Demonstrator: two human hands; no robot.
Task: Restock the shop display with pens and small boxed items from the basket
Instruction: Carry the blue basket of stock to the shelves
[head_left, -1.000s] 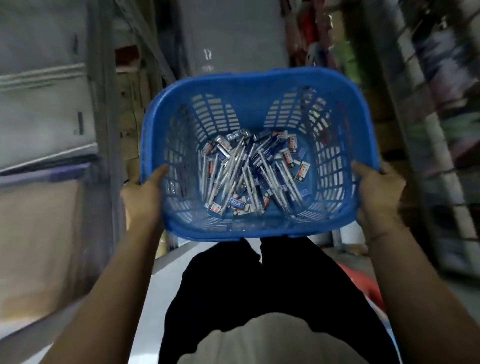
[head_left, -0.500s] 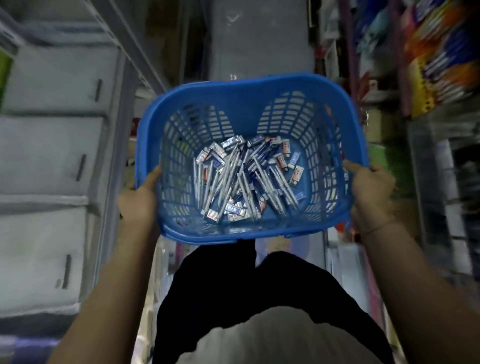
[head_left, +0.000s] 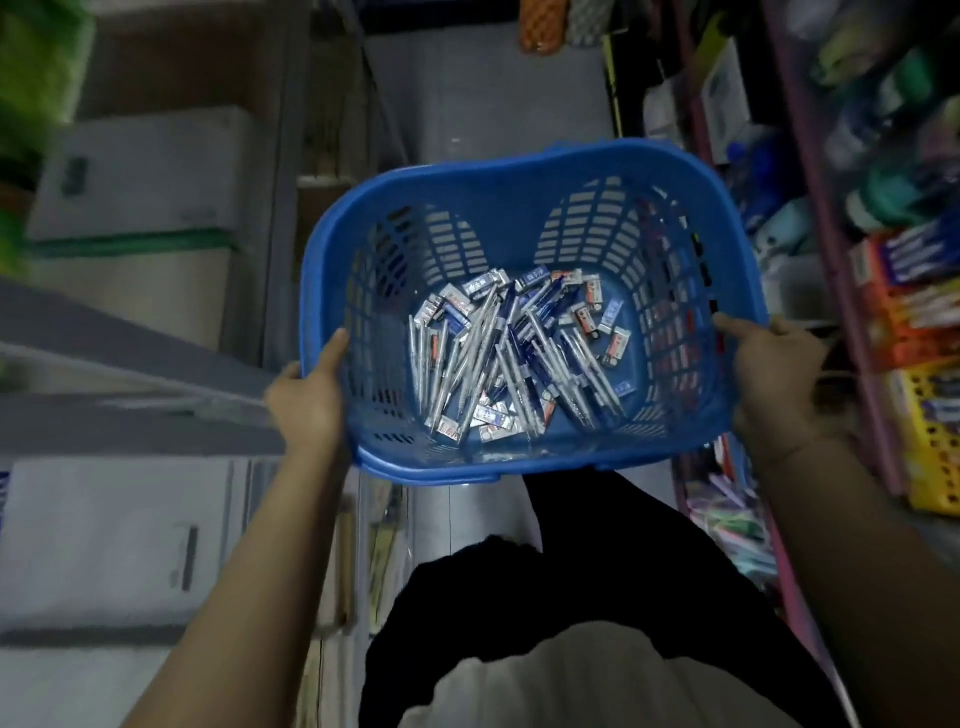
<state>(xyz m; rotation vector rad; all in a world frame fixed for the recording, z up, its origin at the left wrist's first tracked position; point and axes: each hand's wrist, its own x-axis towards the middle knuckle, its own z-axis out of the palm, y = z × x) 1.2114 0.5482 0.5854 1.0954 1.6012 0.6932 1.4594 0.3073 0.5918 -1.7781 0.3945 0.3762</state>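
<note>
Basket (head_left: 524, 176) of blue slotted plastic fills the middle of the head view, carried in the air in front of the person, clear of floor and shelves. The left hand (head_left: 306, 400) grips the basket's left rim near the near-left corner, thumb laid along the inside of the wall and the other fingers curled out of sight beneath the rim. The right hand (head_left: 774, 374) grips the right rim near the near-right corner, thumb pointing inward over the edge and the fingers (head_left: 795, 327) folded round the outside of the wall. On the basket's floor lies a loose heap of pens (head_left: 498, 358) in silver-white and blue, crossing one another at many angles, most running from the near edge toward the far edge. Small boxed items (head_left: 589, 317), white with red or blue print, lie among and around the pens, most toward the far-right part of the floor and a few at the near edge under the pen tips. The print on the boxes is too small to read. Shelves (head_left: 909, 291) of coloured packaged goods stand to the right of the basket, blurred, seemingly stationery. To the left sit pale cartons (head_left: 140, 171) stacked beside a grey metal rack (head_left: 130, 374). Below the basket show dark trousers (head_left: 597, 587) and the hem of a light shirt (head_left: 571, 686).
</note>
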